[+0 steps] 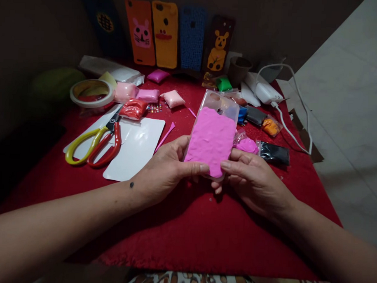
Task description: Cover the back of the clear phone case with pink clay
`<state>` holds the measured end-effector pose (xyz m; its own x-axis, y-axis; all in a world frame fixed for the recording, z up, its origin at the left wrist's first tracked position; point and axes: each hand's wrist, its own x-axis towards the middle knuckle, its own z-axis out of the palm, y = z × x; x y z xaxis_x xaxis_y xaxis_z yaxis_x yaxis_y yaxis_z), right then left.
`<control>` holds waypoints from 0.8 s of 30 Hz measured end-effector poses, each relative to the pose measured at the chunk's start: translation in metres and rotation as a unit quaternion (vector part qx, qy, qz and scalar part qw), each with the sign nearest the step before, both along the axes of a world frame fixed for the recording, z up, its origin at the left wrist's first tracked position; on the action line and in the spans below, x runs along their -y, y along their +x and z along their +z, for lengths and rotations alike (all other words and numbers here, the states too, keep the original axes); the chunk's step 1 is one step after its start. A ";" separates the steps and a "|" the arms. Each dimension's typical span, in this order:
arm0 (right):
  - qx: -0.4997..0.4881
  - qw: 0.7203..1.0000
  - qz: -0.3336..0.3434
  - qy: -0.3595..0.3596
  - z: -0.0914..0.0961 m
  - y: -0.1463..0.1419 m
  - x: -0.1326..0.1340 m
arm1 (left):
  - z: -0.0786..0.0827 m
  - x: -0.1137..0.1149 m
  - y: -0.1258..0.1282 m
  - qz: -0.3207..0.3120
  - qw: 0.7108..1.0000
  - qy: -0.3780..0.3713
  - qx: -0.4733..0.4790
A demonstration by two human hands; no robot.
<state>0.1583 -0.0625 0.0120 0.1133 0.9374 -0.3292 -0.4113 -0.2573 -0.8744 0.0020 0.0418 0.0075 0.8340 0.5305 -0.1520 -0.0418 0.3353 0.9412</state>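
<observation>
Between both hands, tilted above the red cloth, is a clear phone case (230, 106). Pink clay (210, 138) with a lumpy surface covers most of its back, leaving the top strip around the camera hole bare. My left hand (172, 161) is closed on the case's left edge, its thumb lying on the clay near the bottom. From the right, my right hand (252, 176) grips the lower corner, thumb tip on the clay and fingers partly hidden underneath. Just behind the right hand lies an opened packet of pink clay (246, 144).
Scissors (94, 146) lie on white sheets (139, 144) at left, near a tape roll (91, 94). Several clay packets (173, 99) are scattered behind; a black packet (274, 153) lies right. Decorated phone cases (164, 37) stand along the back. A white cable (295, 133) loops at right.
</observation>
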 end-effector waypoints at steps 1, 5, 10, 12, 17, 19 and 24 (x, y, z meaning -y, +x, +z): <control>-0.003 1.000 -0.003 -0.004 0.001 0.000 0.000 | 0.000 0.000 0.000 -0.004 1.000 -0.003 0.004; -0.007 1.000 -0.011 -0.004 0.001 -0.001 -0.001 | -0.001 -0.002 0.001 -0.016 1.000 -0.010 0.006; -0.012 1.000 -0.017 -0.006 0.000 0.001 -0.001 | -0.001 -0.004 -0.001 -0.027 0.999 -0.017 0.019; -0.015 1.000 -0.019 -0.009 0.001 0.001 -0.001 | -0.001 -0.004 -0.001 -0.028 0.999 -0.024 0.025; -0.034 0.999 -0.021 -0.016 0.003 0.001 -0.001 | 0.000 -0.006 0.000 -0.026 0.998 -0.058 0.026; -0.042 0.999 -0.021 -0.016 0.003 0.001 0.000 | 0.000 -0.006 0.001 -0.026 0.997 -0.064 0.032; -0.045 0.999 -0.026 -0.014 0.002 0.001 0.001 | -0.002 -0.007 0.002 -0.019 0.996 -0.071 0.041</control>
